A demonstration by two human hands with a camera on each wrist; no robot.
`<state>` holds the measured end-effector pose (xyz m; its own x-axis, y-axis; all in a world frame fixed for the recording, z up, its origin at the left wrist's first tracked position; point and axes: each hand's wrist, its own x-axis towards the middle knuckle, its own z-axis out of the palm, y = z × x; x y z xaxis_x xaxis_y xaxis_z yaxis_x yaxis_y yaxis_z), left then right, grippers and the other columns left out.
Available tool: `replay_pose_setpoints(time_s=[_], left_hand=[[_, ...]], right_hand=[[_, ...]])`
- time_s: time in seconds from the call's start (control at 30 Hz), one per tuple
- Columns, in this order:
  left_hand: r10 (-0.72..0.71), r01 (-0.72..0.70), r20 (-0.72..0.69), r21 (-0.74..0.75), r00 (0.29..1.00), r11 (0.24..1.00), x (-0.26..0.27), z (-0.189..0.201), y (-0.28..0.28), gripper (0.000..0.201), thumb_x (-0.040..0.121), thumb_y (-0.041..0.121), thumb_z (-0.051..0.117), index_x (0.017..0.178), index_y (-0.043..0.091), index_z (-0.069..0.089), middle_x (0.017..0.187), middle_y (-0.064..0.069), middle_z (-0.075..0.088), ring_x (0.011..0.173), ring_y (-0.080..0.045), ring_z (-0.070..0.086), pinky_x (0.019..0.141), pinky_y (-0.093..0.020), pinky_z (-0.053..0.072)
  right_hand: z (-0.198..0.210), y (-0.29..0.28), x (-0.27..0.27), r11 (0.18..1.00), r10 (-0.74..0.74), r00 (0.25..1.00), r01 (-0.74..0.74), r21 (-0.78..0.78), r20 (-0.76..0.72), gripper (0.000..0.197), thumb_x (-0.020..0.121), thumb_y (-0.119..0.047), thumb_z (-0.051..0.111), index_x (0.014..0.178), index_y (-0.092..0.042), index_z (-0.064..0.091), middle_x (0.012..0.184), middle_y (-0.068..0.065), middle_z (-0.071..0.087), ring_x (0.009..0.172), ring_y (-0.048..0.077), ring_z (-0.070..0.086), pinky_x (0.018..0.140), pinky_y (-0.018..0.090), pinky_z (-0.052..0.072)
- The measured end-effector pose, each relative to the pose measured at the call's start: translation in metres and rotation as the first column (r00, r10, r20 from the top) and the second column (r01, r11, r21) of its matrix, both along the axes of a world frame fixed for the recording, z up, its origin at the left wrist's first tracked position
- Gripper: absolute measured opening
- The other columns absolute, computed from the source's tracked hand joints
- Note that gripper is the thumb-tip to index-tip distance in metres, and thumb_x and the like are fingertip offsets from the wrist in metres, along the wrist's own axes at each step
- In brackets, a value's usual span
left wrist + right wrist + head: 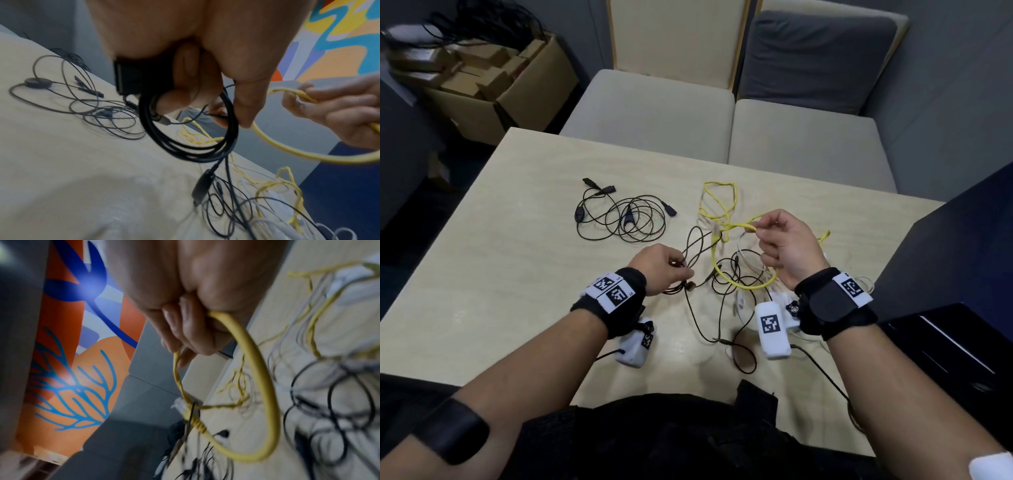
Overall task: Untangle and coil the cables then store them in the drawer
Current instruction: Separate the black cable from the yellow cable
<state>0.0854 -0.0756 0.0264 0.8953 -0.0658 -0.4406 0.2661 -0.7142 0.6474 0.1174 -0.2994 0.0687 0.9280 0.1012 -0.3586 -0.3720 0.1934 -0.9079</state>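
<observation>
A small coil of thin black cable [191,142] is held in the curled fingers of the left hand [666,267], its loose tail trailing into the tangle below. A round loop of thick yellow cable [743,274] is pinched by the right hand [789,250], the rest of it lying kinked on the pale wooden surface [510,274]. The work is judged to be at an early stage: two coils are only begun, a white cable [748,263] is seen knotted among them, and a loose heap of thin black cables [623,216] lies untouched beyond the left hand. One yellow cable and one white are counted; the black ones cannot be counted. A dark cabinet [962,274] is seen at the right, though no drawer can be told for certain.
</observation>
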Motion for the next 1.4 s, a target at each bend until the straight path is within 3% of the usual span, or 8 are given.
replay_pose_setpoints(time_s=[0.13,0.3,0.5,0.67,0.83,1.03,1.2,1.4], left_hand=[[0.116,-0.109,0.106,-0.075,0.987,0.991,0.004,0.004,0.015,0.022,0.082,0.03,0.07,0.065,0.022,0.06,0.054,0.005,0.048,0.054,-0.013,0.043,0.052,-0.025,0.033],[0.21,-0.17,0.173,-0.223,0.962,0.96,0.005,0.004,0.01,0.022,0.081,0.024,0.072,0.064,0.021,0.06,0.054,0.005,0.045,0.051,-0.011,0.038,0.05,-0.023,0.03],[0.167,-0.117,0.15,-0.297,0.974,0.948,-0.003,-0.002,0.005,0.023,0.082,0.02,0.072,0.063,0.02,0.059,0.045,0.012,0.042,0.044,-0.004,0.036,0.047,-0.017,0.028],[0.248,-0.182,0.19,-0.306,0.95,0.934,-0.001,-0.005,0.005,0.021,0.082,0.023,0.071,0.065,0.023,0.059,0.056,0.005,0.05,0.05,-0.009,0.041,0.052,-0.022,0.033],[0.263,-0.212,0.197,-0.246,0.944,0.946,-0.001,-0.006,0.005,0.018,0.082,0.024,0.071,0.068,0.023,0.06,0.056,0.008,0.052,0.051,-0.009,0.045,0.054,-0.021,0.037],[0.367,-0.306,0.229,-0.263,0.901,0.915,0.003,-0.013,0.007,0.022,0.084,0.028,0.069,0.065,0.026,0.056,0.056,0.008,0.052,0.054,-0.013,0.045,0.056,-0.024,0.036],[0.419,-0.355,0.242,-0.268,0.875,0.896,0.005,-0.013,0.013,0.019,0.085,0.027,0.067,0.069,0.025,0.057,0.061,0.004,0.054,0.058,-0.016,0.046,0.057,-0.025,0.037],[0.413,-0.353,0.278,-0.244,0.867,0.904,0.001,-0.013,0.011,0.014,0.085,0.026,0.067,0.08,0.014,0.063,0.064,-0.002,0.057,0.061,-0.02,0.049,0.062,-0.032,0.044]], right_hand=[[0.0,-0.015,0.01,0.95,0.1,0.992,-0.072,-0.305,0.075,0.026,0.084,0.015,0.049,0.075,-0.008,0.053,0.076,0.01,0.061,0.035,0.004,0.025,0.035,0.013,0.019],[-0.002,-0.019,0.015,0.736,0.272,0.962,-0.2,-0.647,0.013,0.013,0.085,-0.007,0.062,0.074,-0.014,0.065,0.067,0.004,0.056,0.044,0.011,0.038,0.044,0.023,0.033],[-0.005,-0.007,0.006,0.947,0.172,0.981,-0.19,-0.261,-0.087,0.02,0.099,-0.008,0.043,0.083,-0.008,0.055,0.06,-0.002,0.028,0.044,0.007,0.019,0.041,0.016,0.016],[-0.005,-0.005,0.002,0.897,0.241,0.969,-0.246,-0.366,-0.06,0.021,0.099,-0.01,0.046,0.084,-0.009,0.06,0.056,-0.003,0.023,0.043,0.008,0.016,0.041,0.015,0.015],[0.005,-0.009,0.003,0.954,0.232,0.958,-0.258,-0.154,-0.168,0.018,0.102,-0.016,0.04,0.096,-0.014,0.057,0.056,-0.001,0.027,0.039,0.007,0.019,0.038,0.013,0.02],[0.003,-0.018,0.003,0.757,0.463,0.871,-0.486,-0.436,-0.166,0.019,0.098,-0.011,0.049,0.088,-0.007,0.064,0.061,0.004,0.044,0.044,0.015,0.046,0.043,0.027,0.047],[-0.002,-0.026,0.0,0.849,0.501,0.86,-0.51,-0.136,-0.1,0.027,0.096,-0.005,0.049,0.117,-0.017,0.059,0.058,-0.003,0.034,0.046,0.012,0.036,0.061,0.032,0.044],[-0.001,-0.025,0.0,0.906,0.416,0.902,-0.423,-0.038,-0.113,0.021,0.096,0.001,0.042,0.105,-0.006,0.06,0.07,0.009,0.053,0.051,0.015,0.055,0.068,0.036,0.053]])
